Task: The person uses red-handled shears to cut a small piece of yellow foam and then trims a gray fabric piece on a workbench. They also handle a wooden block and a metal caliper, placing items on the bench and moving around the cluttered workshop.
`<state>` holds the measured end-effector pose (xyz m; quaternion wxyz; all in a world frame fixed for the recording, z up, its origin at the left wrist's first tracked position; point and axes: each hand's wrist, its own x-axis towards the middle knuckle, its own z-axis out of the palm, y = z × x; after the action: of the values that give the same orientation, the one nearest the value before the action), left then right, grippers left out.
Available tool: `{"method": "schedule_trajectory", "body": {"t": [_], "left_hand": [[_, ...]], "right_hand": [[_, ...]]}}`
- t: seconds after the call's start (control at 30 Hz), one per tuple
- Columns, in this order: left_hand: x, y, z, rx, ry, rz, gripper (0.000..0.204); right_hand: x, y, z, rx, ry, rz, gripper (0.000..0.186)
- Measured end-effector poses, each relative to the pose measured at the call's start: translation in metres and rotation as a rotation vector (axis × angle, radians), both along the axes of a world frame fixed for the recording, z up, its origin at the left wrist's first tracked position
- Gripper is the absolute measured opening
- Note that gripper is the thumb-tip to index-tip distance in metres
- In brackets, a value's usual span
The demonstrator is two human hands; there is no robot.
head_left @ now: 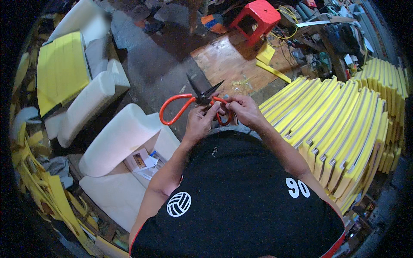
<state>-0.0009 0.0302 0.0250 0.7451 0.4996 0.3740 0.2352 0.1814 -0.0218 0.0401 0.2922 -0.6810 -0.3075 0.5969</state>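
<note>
A pair of scissors (200, 98) with black blades and large red loop handles is held up in front of my chest. Its blades point away from me and stand apart. My left hand (200, 122) grips the scissors just below the pivot, and one red loop sticks out to its left. At the other loop, my right hand (245, 111) is closed with its fingers pinched on the red handle. Whether anything small is between the right fingers is hidden.
Yellow foam-covered panels (327, 116) stand in rows at my right. White foam seat shells (118, 142) lie at my left, one with a yellow panel (62, 69). Ahead are a plywood sheet (228, 60), a red stool (260, 19) and cables. Yellow foam scraps (49, 193) pile up lower left.
</note>
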Motion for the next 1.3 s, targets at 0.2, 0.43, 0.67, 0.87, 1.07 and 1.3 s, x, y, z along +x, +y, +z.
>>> {"method": "schedule_trajectory", "body": {"t": [0.2, 0.43, 0.67, 0.87, 1.07, 1.3], "left_hand": [[0.017, 0.017, -0.017, 0.053, 0.055, 0.018, 0.026], [0.061, 0.052, -0.020, -0.161, 0.077, -0.026, 0.027], [0.133, 0.105, -0.004, -0.019, 0.190, -0.036, 0.027], [0.205, 0.184, 0.018, 0.127, 0.122, 0.082, 0.019], [0.260, 0.218, -0.001, 0.021, 0.149, -0.012, 0.022], [0.304, 0.268, -0.022, 0.079, 0.370, -0.164, 0.030]], "right_hand": [[0.015, 0.009, -0.029, 0.224, -0.137, 0.043, 0.031], [0.061, 0.044, -0.044, 0.212, -0.100, 0.052, 0.033], [0.133, 0.095, -0.022, 0.168, 0.023, 0.047, 0.035], [0.208, 0.159, -0.034, 0.426, 0.000, 0.098, 0.029], [0.290, 0.177, -0.033, 0.293, -0.149, -0.087, 0.030], [0.359, 0.199, -0.069, 0.393, -0.097, -0.393, 0.034]]}}
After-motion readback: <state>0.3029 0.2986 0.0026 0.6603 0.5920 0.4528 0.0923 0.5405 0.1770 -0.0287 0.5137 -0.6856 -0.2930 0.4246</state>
